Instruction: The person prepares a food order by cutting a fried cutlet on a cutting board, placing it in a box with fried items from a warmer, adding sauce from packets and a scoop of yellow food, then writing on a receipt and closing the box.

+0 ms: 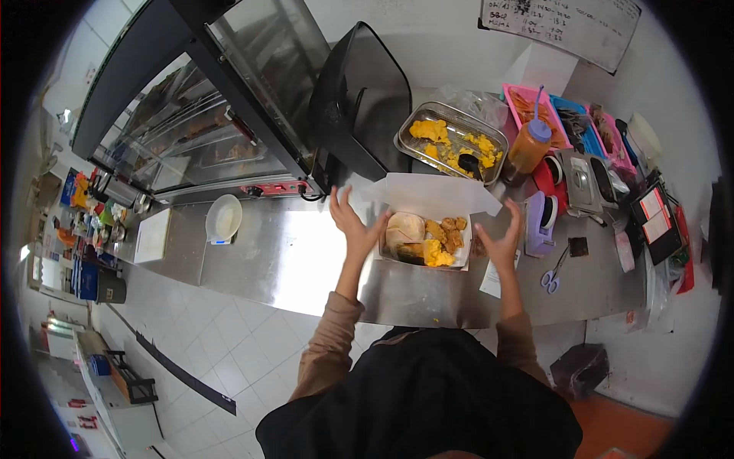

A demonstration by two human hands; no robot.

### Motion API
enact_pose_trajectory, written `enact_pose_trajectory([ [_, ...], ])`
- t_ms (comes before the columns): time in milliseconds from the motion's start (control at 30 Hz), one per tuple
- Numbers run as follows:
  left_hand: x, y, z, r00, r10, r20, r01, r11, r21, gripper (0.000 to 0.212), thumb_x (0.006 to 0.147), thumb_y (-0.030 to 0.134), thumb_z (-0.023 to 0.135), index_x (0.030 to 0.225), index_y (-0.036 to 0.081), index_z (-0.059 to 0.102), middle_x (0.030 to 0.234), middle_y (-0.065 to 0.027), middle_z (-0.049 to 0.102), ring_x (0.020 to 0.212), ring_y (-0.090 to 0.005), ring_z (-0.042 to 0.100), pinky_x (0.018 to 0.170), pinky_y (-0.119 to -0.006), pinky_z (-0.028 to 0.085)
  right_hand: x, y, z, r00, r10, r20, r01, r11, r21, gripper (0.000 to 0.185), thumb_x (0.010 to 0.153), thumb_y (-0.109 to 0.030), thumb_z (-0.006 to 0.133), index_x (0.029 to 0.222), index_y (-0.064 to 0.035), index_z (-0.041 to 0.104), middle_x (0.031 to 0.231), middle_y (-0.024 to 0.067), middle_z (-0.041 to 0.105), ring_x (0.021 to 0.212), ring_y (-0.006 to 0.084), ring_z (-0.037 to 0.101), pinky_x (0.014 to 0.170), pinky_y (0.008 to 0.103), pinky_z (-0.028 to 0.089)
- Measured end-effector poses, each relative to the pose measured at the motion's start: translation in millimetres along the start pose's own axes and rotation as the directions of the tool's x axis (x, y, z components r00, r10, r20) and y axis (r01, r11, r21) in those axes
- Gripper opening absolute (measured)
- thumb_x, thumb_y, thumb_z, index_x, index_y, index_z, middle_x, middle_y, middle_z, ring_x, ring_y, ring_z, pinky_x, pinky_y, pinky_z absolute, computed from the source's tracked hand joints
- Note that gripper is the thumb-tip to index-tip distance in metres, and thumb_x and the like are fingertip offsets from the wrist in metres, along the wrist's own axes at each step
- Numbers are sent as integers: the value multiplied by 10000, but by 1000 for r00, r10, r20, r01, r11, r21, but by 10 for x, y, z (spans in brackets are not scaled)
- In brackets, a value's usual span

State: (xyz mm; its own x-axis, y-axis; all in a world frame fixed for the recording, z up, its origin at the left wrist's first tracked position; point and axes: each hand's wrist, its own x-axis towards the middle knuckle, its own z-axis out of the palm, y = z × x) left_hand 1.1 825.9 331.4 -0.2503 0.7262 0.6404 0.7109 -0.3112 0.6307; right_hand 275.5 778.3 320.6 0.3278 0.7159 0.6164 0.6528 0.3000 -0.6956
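Observation:
A white paperboard food box [427,192] stands on the steel counter with its lid raised at the back. Inside lie a wrapped rounded item [405,228], pieces of fried chicken [445,232] and a yellow, crumbly food like scrambled egg [437,253]. My left hand [356,226] is spread at the box's left side, its thumb close to the rim. On the other side my right hand [500,236] has its fingers apart beside the right flap. Neither hand holds anything; whether either touches the box, I cannot tell.
Behind the box sits a metal tray [421,154] with yellow food and a black spoon [470,163]. A sauce bottle [527,150], a purple tape dispenser [540,226] and scissors [551,278] stand or lie rightward. At left are a glass display warmer [189,132] and a plastic bowl [225,218].

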Motion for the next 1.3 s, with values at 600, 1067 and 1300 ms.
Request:
enact_pose_trajectory([
  [600, 491, -250, 177, 561, 217, 799, 403, 771, -493, 294, 839, 65, 476, 1129, 27, 456, 1178, -196, 401, 1151, -289, 374, 956, -311, 313, 347, 442, 251, 770, 93, 631, -400, 841, 364, 353, 804, -95, 529, 1138, -11, 450, 1297, 113, 299, 1177, 237, 318, 925, 310, 328],
  [1067, -411, -186, 160, 782, -23, 623, 367, 825, -430, 401, 781, 70, 522, 1164, 54, 405, 1156, -166, 449, 1054, -295, 453, 905, -328, 351, -678, -168, 440, 980, 121, 157, -167, 931, 326, 629, 571, -204, 763, 1111, -73, 468, 1274, 205, 309, 1210, 343, 280, 962, 413, 279],
  [1300, 81, 169, -2, 581, -241, 778, 435, 900, -45, 310, 898, 231, 365, 1140, 40, 396, 951, -173, 528, 886, -282, 530, 783, -322, 401, -245, -58, 296, 906, 252, 341, -278, 960, 27, 298, 885, -169, 416, 1173, -96, 439, 1053, 153, 461, 944, 281, 488, 843, 348, 373],
])
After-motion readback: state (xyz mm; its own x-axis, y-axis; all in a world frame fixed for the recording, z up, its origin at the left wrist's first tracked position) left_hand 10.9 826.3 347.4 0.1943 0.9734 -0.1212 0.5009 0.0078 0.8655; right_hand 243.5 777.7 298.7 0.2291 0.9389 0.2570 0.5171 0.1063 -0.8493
